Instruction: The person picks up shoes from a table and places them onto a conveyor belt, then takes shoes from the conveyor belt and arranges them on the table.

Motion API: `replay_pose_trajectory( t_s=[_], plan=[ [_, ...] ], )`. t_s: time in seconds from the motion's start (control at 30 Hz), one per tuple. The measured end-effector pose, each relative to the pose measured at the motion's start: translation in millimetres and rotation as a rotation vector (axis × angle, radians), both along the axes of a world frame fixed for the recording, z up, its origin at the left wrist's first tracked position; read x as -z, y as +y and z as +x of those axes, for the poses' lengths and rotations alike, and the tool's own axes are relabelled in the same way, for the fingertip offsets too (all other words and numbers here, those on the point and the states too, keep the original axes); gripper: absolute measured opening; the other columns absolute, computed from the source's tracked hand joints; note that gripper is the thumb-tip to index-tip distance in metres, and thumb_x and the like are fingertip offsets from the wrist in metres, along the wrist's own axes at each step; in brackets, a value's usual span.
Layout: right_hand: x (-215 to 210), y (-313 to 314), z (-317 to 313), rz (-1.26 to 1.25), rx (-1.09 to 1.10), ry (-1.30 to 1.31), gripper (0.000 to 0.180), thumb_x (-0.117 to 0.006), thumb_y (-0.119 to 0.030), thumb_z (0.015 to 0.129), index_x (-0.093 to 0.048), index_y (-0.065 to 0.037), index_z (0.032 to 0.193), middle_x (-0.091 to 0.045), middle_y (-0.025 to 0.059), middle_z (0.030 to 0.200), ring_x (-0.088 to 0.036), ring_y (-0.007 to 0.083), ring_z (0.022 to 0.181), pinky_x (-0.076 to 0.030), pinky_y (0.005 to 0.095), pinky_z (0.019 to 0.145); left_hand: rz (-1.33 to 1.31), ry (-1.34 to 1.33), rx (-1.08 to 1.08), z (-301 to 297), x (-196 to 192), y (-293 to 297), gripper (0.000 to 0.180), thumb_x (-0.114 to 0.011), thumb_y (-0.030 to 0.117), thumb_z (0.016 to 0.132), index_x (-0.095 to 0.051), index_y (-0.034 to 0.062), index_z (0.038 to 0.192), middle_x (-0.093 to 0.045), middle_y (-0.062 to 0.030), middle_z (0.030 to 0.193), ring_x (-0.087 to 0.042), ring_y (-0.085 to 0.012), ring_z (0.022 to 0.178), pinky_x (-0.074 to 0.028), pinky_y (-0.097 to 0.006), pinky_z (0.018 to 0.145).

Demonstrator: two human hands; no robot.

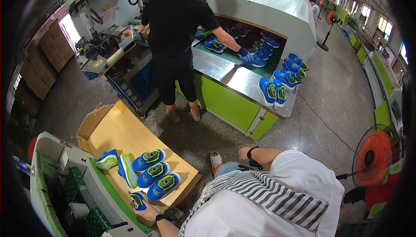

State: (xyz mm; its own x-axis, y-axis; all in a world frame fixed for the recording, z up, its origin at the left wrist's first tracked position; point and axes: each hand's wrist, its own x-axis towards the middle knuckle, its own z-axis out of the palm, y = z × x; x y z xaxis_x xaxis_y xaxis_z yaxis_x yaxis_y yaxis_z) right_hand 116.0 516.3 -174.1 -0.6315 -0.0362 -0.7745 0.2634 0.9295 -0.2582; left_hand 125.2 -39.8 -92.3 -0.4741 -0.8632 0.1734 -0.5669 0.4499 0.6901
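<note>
My left hand [149,212] grips a blue sneaker [137,201] at the front edge of a wooden table, beside the green edge of a machine. Three blue sneakers [152,173] with dark inserts in their openings stand in a row just beyond it. To their left, a sneaker with a lime-green sole [127,170] lies on its side, and another tilted sneaker [107,160] lies next to it. My right hand [244,153] hangs beside my body, away from the table, its fingers curled in with nothing visible in them.
A co-worker [177,33] in black reaches with a blue-gloved hand [246,56] toward sneakers on the conveyor. More sneakers [273,90] stand on its metal edge [229,78]. An orange fan [372,156] stands at right, a cable [323,117] crosses the floor, and a machine [56,167] borders the wooden table [123,128].
</note>
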Motion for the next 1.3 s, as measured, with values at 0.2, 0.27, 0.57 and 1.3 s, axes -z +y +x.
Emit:
replay_pose_trajectory(
  t_s=[0.2,0.27,0.57,1.3],
  plan=[
    [-14.1,-6.3,-2.6,-0.023,0.013,0.024,0.045,-0.064,-0.032,0.085,-0.062,-0.005,0.122,-0.068,0.0174,0.112,-0.063,0.0324,0.107,-0.049,0.0437,0.090,-0.033,-0.004,0.010,-0.6,4.4,-4.0,0.063,-0.070,0.037,0.086,-0.043,0.0076,0.135,-0.057,-0.0209,0.127,-0.058,-0.0420,0.109,-0.046,-0.048,0.091],
    [-6.2,-5.1,-2.8,-0.020,0.006,0.060,0.044,-0.064,-0.031,0.085,-0.063,-0.005,0.120,-0.069,0.0166,0.110,-0.064,0.0321,0.106,-0.050,0.0432,0.089,-0.035,-0.003,0.009,-1.0,6.7,-5.4,0.063,-0.070,0.037,0.086,-0.043,0.0075,0.135,-0.057,-0.0210,0.127,-0.058,-0.0418,0.110,-0.046,-0.048,0.091],
    [1.5,0.2,-0.1,0.001,-0.006,0.046,0.044,-0.066,-0.032,0.084,-0.064,-0.007,0.121,-0.068,0.0162,0.113,-0.063,0.0324,0.109,-0.049,0.0431,0.091,-0.006,-0.023,-0.009,-1.4,7.2,-6.6,0.063,-0.070,0.038,0.085,-0.044,0.0078,0.134,-0.058,-0.0188,0.126,-0.058,-0.0394,0.111,-0.045,-0.046,0.094],
    [14.9,10.0,2.0,-0.076,0.001,0.198,0.033,-0.063,-0.030,0.078,-0.073,-0.001,0.093,-0.071,0.0215,0.090,-0.067,0.0376,0.091,-0.052,0.0481,0.081,-0.038,-0.023,0.013,-1.2,9.0,-7.5,0.064,-0.069,0.037,0.086,-0.042,0.0057,0.135,-0.057,-0.0212,0.126,-0.057,-0.0413,0.111,-0.045,-0.048,0.093]
  ],
)
